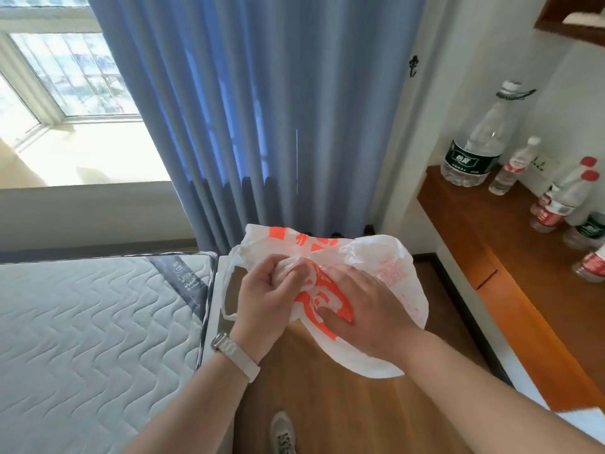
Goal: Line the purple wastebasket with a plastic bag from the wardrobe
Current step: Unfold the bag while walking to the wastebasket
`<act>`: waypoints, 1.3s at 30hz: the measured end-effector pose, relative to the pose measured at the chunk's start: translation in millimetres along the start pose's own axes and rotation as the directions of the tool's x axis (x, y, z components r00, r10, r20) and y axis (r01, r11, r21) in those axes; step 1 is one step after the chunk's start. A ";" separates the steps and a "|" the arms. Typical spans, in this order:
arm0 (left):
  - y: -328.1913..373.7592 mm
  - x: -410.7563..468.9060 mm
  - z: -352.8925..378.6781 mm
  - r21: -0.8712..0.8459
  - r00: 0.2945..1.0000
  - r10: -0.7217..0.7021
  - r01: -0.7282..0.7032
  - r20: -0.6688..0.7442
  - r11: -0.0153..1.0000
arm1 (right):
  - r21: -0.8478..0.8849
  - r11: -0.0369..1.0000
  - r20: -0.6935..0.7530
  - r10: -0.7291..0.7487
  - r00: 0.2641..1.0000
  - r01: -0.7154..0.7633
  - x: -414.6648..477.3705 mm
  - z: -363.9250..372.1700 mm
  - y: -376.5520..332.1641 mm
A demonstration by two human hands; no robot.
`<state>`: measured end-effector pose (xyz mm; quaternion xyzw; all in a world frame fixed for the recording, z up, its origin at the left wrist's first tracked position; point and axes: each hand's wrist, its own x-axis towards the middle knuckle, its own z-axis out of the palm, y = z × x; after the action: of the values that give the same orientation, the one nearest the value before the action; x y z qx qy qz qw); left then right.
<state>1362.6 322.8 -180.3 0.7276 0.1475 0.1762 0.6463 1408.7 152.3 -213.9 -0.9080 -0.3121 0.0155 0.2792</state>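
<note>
Crosswise, plastic bag [386, 273], handles leftward; left hand [265, 290] tight around it, right hand [366, 312] flat atop.

The fingers [347, 276] of the right hand [370, 316] are veiled by the plastic bag [397, 273]; its print [322, 286] beside the grip is crumpled unreadable.
</note>
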 end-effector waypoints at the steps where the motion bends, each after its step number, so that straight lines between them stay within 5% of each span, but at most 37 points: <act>1: -2.4 21.3 -5.7 -0.013 1.000 -0.001 0.001 0.003 1.000 | -0.011 1.000 0.004 -0.005 1.000 0.005 20.5 1.1 -2.3; 16: -22.5 205.4 -62.3 -0.166 0.998 -0.040 0.033 -0.038 0.986 | -0.031 0.996 0.033 -0.081 0.996 0.082 219.4 24.9 -14.9; 22: -30.3 257.4 -59.9 -0.095 0.993 -0.034 0.023 -0.116 0.995 | 0.027 0.993 0.079 -0.119 0.990 0.117 283.9 41.0 10.5; 39: -28.3 495.4 40.7 -0.079 0.944 -0.088 0.066 -0.319 0.995 | 0.149 0.942 0.185 -0.324 0.928 0.299 542.8 0.1 152.7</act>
<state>1824.2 509.2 -180.0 0.6607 0.2735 0.2722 0.6439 1930.6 365.6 -213.5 -0.8221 -0.4784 0.0836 0.2971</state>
